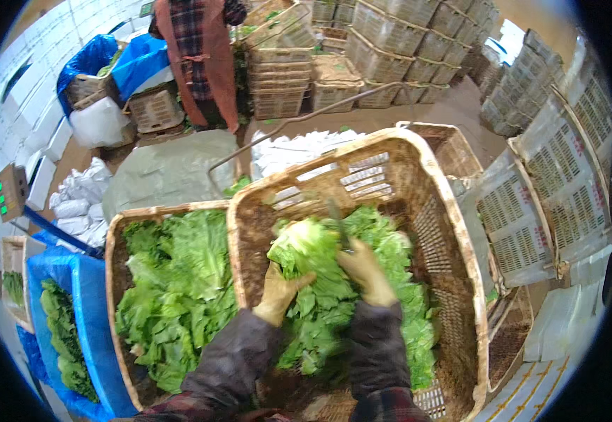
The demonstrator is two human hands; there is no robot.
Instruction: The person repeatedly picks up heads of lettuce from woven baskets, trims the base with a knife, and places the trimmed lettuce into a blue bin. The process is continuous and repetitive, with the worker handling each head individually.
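In a yellowish glove, my left hand point(279, 290) grips a head of leafy lettuce point(306, 248) from its left side, the pale base turned away from me. My right hand point(364, 269), gloved too, is closed on the handle of a knife point(337, 219), whose blurred blade points up beside the lettuce base. Both hands are over a large, dirty plastic crate point(459, 232) with more lettuce point(411, 327) in it. Directly to the left, a second crate point(168, 209) holds a heap of green lettuce point(179, 300).
A blue-lined box point(87, 311) of greens and a scale display point(11, 192) are at the left. A co-worker in an apron point(216, 68) stands beyond a grey-green sheet point(174, 163). Stacked crates point(385, 53) rise behind; others point(517, 205) line the right side. A bent metal rod point(306, 117) crosses beyond my crate.
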